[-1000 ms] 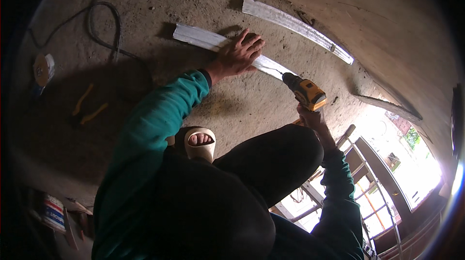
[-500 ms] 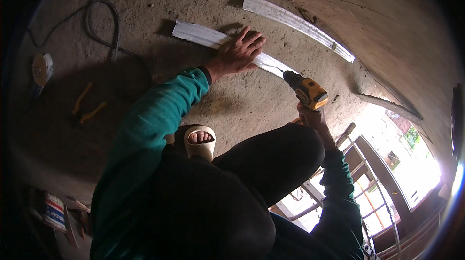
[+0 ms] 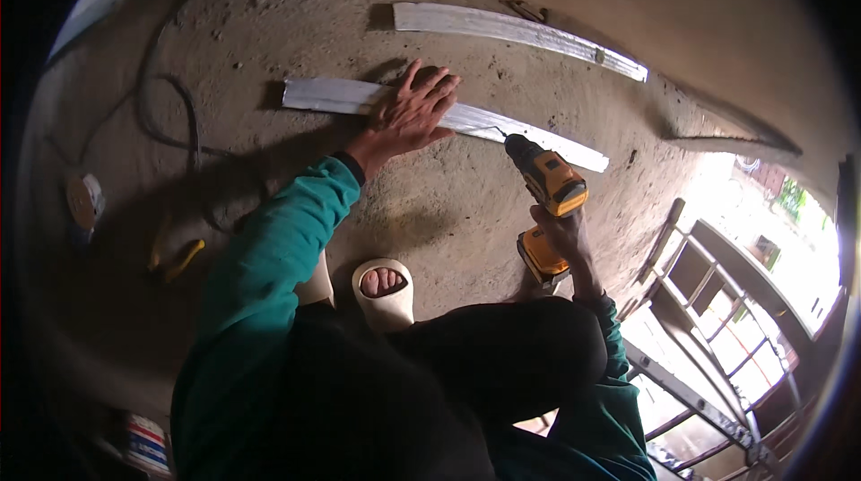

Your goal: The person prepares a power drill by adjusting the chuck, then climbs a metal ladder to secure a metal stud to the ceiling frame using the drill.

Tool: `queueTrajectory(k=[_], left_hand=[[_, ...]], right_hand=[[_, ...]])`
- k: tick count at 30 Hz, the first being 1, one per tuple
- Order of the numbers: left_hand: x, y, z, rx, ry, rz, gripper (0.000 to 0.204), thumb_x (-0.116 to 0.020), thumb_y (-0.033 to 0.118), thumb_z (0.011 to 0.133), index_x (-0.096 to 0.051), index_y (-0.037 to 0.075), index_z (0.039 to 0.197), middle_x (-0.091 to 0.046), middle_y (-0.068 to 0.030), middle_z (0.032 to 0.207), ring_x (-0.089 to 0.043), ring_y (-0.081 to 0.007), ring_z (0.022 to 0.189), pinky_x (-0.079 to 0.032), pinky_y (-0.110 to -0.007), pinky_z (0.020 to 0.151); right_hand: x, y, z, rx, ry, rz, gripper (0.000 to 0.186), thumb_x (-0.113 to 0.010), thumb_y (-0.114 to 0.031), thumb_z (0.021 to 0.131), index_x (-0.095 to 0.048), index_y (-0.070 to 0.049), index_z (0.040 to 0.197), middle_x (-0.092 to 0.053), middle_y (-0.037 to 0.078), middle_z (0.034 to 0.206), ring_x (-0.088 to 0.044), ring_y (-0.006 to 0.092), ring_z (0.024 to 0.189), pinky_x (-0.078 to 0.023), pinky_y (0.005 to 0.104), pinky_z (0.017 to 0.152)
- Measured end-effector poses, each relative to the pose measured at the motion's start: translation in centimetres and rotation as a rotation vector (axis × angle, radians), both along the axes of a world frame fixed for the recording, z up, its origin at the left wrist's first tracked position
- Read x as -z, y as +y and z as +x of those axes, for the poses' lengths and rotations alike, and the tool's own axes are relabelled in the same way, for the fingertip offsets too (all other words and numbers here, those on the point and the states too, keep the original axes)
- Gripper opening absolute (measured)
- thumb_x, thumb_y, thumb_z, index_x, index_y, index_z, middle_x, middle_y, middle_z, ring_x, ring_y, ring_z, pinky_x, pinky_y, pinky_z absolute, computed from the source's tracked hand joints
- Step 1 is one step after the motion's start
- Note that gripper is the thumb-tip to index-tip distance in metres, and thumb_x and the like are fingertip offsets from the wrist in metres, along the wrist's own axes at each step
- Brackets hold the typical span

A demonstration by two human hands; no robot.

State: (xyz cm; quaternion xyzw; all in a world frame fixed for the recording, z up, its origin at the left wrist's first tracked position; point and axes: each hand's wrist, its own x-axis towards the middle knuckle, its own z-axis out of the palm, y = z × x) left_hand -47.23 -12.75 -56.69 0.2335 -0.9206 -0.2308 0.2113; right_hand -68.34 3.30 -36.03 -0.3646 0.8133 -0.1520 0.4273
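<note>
My left hand (image 3: pixel 408 113) lies with fingers spread across a long silver metal strip (image 3: pixel 318 94) on the rough floor. My right hand (image 3: pixel 560 234) grips a yellow and black cordless drill (image 3: pixel 556 185), its battery base showing below my fingers. The drill's thin bit reaches onto the strip to the right of my left hand; whether its tip is in the metal is too small to tell. A second silver strip (image 3: pixel 502 28) lies farther up, parallel to the first.
Left are a looped black cable (image 3: pixel 188 109), yellow-handled pliers (image 3: pixel 184 261) and a small round object (image 3: pixel 82 203). A can (image 3: pixel 146 441) sits lower left. My sandalled foot (image 3: pixel 384 293) is below the strip. A wall (image 3: pixel 682 6) rises at upper right; an aluminium ladder (image 3: pixel 682 387) stands by a bright opening.
The view has shifted, so the floor items sit differently in the frame and the drill's battery now shows. Both hands keep their places on the strip and drill.
</note>
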Motion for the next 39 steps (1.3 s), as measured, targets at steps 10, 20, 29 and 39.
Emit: queueTrajectory(k=[10, 20, 29, 39], left_hand=[[-1.9, -0.5, -0.8, 0.025, -0.113, -0.059, 0.072, -0.035, 0.062, 0.088, -0.052, 0.003, 0.126, -0.04, -0.0111, 0.142, -0.031, -0.0282, 0.135, -0.011, -0.058, 0.11], [-1.7, -0.4, 0.7, -0.02, -0.116, -0.091, 0.066, -0.041, 0.058, 0.089, -0.052, 0.005, 0.127, -0.041, -0.0146, 0.14, -0.029, -0.0294, 0.136, -0.012, -0.056, 0.11], [-18.7, 7.7, 0.8, -0.038, 0.212, 1.376, 0.045, -0.051, 0.04, 0.094, -0.059, 0.0, 0.114, -0.061, -0.0075, 0.105, -0.054, -0.0137, 0.098, -0.041, -0.027, 0.089], [-20.8, 8.4, 1.9, 0.041, 0.14, 1.752, 0.039, -0.057, 0.033, 0.092, -0.059, 0.0, 0.112, -0.062, -0.0045, 0.097, -0.054, -0.0088, 0.091, -0.043, -0.024, 0.081]], right_hand=[[2.4, 2.4, 0.1, 0.229, -0.179, -0.137, 0.03, -0.06, -0.007, 0.074, -0.055, -0.002, 0.102, -0.058, 0.003, 0.083, -0.055, 0.0125, 0.071, -0.046, 0.0275, 0.06], [0.0, 3.9, 2.7, 0.536, -0.658, -0.285, 0.027, -0.059, -0.017, 0.079, -0.052, -0.002, 0.1, -0.051, 0.002, 0.063, -0.05, 0.0104, 0.049, -0.042, 0.0255, 0.045], [2.9, 9.8, 7.7, 0.133, -0.443, -0.376, 0.053, -0.073, -0.014, 0.07, -0.051, -0.005, 0.118, -0.06, 0.011, 0.104, -0.059, 0.0268, 0.093, -0.047, 0.0355, 0.083], [1.4, 9.4, 10.2, -0.138, -0.63, -0.412, 0.082, -0.073, -0.016, 0.067, -0.029, -0.002, 0.136, -0.04, 0.024, 0.129, -0.042, 0.0362, 0.121, -0.036, 0.0422, 0.101]])
